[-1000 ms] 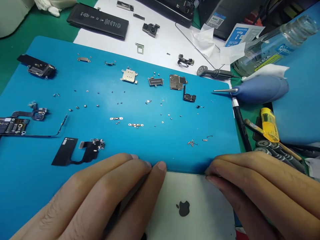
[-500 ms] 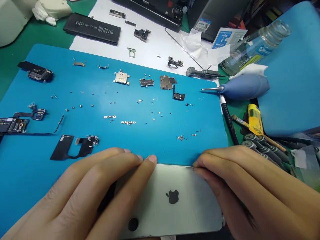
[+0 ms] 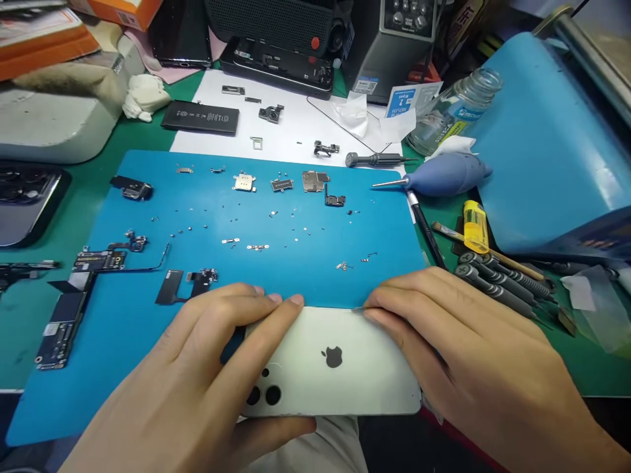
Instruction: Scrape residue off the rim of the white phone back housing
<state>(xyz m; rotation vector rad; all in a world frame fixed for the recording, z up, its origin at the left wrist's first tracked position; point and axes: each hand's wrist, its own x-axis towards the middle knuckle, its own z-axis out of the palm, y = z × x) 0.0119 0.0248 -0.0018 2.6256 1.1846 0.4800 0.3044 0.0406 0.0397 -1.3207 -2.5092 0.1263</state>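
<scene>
A white phone back housing (image 3: 379, 368) with a dark apple logo and round camera holes lies back up, near the front edge of the blue mat (image 3: 276, 276). My left hand (image 3: 211, 355) grips its left part, fingers along the far edge and thumb under the near edge. At the far edge, to the right, my right hand (image 3: 444, 348) is closed, thumb and index finger pinched together. A thin grey sliver shows at those fingertips, too small to name. Left of my left hand lies a black flex cable part (image 3: 170, 287).
Small screws and metal brackets (image 3: 257, 247) are spread over the mat. A logic board (image 3: 64, 322) lies left, a battery (image 3: 200, 118) on white paper behind. At right are a blue air blower (image 3: 446, 175), a glass jar (image 3: 456, 112) and several screwdrivers (image 3: 497, 286).
My view has pulled back and tilted up, so more of the bench and the camera holes show. Both hands keep about the same places on the phone housing.
</scene>
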